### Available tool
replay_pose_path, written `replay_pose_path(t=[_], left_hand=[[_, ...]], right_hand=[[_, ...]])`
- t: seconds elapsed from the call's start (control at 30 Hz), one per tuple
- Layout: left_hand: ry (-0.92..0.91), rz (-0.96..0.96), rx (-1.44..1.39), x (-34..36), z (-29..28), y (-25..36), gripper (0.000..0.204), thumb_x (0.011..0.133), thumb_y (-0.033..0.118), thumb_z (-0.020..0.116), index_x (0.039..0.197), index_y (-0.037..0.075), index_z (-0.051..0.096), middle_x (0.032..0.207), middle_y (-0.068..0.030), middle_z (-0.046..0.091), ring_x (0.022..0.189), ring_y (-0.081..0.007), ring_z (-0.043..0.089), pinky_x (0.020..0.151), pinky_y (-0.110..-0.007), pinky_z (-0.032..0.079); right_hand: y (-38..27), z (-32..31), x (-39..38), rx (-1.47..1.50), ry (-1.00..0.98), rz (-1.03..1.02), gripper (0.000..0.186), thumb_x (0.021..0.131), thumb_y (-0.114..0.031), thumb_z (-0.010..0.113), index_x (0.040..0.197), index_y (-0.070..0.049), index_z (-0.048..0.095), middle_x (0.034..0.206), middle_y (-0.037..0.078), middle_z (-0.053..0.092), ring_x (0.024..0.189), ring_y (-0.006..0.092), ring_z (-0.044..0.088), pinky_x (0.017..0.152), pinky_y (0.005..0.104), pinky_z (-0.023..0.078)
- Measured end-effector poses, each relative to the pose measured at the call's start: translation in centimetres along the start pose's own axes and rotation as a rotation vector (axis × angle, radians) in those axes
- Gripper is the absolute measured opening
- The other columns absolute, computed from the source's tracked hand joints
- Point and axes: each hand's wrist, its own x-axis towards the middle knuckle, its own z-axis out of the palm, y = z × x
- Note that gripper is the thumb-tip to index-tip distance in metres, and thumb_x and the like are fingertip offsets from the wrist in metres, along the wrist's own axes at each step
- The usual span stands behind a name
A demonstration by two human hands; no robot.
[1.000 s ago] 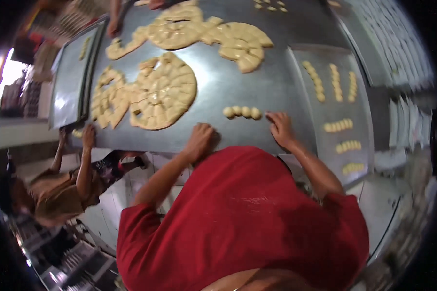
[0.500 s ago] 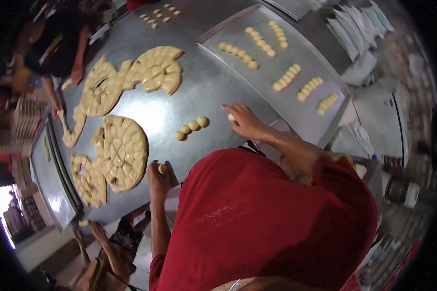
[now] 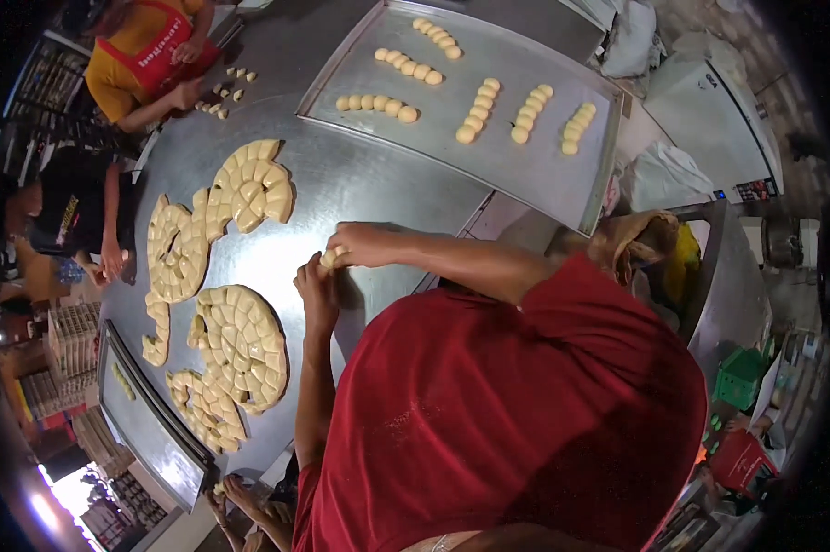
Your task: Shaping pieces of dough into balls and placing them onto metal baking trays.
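Observation:
My left hand [image 3: 317, 291] and my right hand [image 3: 362, 246] meet over the metal table, fingertips close together. Pale dough [image 3: 330, 257] shows between the closed fingers of both, apparently small balls; their exact number is hidden. To the left of my hands lies a large round of cut dough [image 3: 242, 345], scored into many shiny pieces. Farther off, another cut dough piece [image 3: 252, 184] joins a ring-like one [image 3: 178, 248]. On the big metal tray [image 3: 516, 184] at the far right, several rows of touching dough balls [image 3: 478, 110] are set out.
Across the metal table [image 3: 341, 175], a person in a yellow shirt and red apron [image 3: 153, 51] works beside small dough pieces [image 3: 226, 92]. Another person in black [image 3: 74, 202] stands at the left edge. Other hands [image 3: 240, 497] hold dough below. A white appliance [image 3: 709, 120] stands right.
My two hands, apart before with a dough ball in each, have come together. The short row of balls on the table is no longer visible. The view has turned, showing the person in yellow.

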Motion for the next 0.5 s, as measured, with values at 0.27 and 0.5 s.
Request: replay_pose_path(t=[0.27,0.5], left_hand=[[-0.399,0.628,-0.428,10.2,2.3,17.7,0.067,0.09,-0.004,0.063,0.152,0.011,0.044,0.134,-0.0156,0.048,0.129,-0.0293,0.048,0.103,-0.038,0.047],[-0.25,0.735,-0.308,15.8,9.2,24.3,0.073,0.09,0.008,0.072,0.155,0.007,0.038,0.144,-0.0146,0.051,0.131,-0.0286,0.052,0.105,-0.038,0.046]], right_hand=[[2.7,-7.9,-21.6,0.39,0.808,0.048,0.055,0.094,-0.014,0.074,0.144,-0.006,0.052,0.118,0.007,0.062,0.109,0.0147,0.058,0.094,0.0327,0.05],[9.2,-16.0,-37.9,-0.141,0.883,0.436,0.061,0.093,-0.015,0.076,0.147,-0.003,0.05,0.132,0.013,0.064,0.118,0.0208,0.058,0.102,0.0366,0.046]])
